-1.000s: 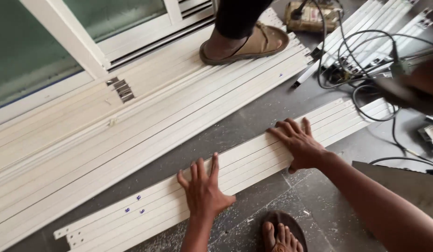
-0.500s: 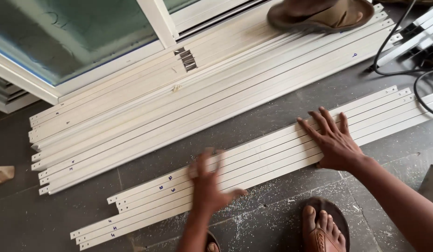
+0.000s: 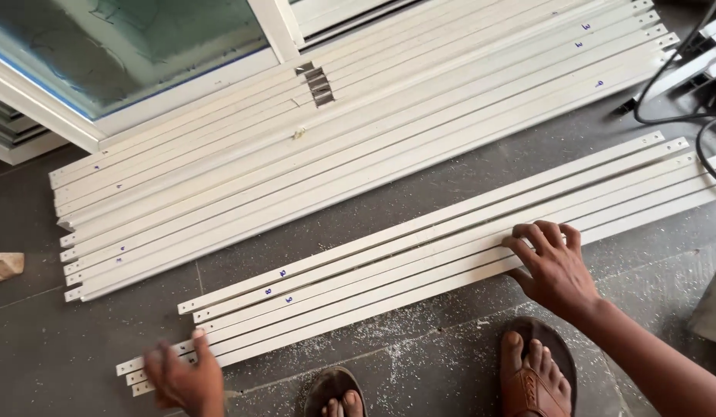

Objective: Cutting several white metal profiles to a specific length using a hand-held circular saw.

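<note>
Resting on a dusty grey floor (image 3: 451,177), a small bundle of long white bars (image 3: 435,251) lies slantwise in front of the person, and everything else is told here from that bundle. The right hand (image 3: 555,266) lies palm down on the bundle's near edge, a little past its middle towards the far end; its fingers (image 3: 532,232) are bent and slightly spread, the tips pressing on the top faces of the bars. The left hand (image 3: 184,378) is at the bundle's near end, where the lowest bars stick out; it is blurred, its thumb (image 3: 200,340) touches the end of a bar, and whether the other fingers are curled or spread I cannot tell. Small blue marks (image 3: 277,282) sit on several bars near that end. Just below the bundle, two feet in brown sandals (image 3: 539,371) stand on the floor, one close under the right hand and one (image 3: 335,398) nearer the left hand. Pale dust and shavings (image 3: 404,340) lie scattered along the bundle's near side. Above the bundle, apart from it across a strip of bare floor, a wider stack of longer white bars (image 3: 358,131) lies in the same slant. A small grey metal piece (image 3: 318,83) rests on top of that stack. Beyond the stack stands a white-framed glass panel (image 3: 118,54). Black cables (image 3: 675,85) curl beside the bundle's far end.
</note>
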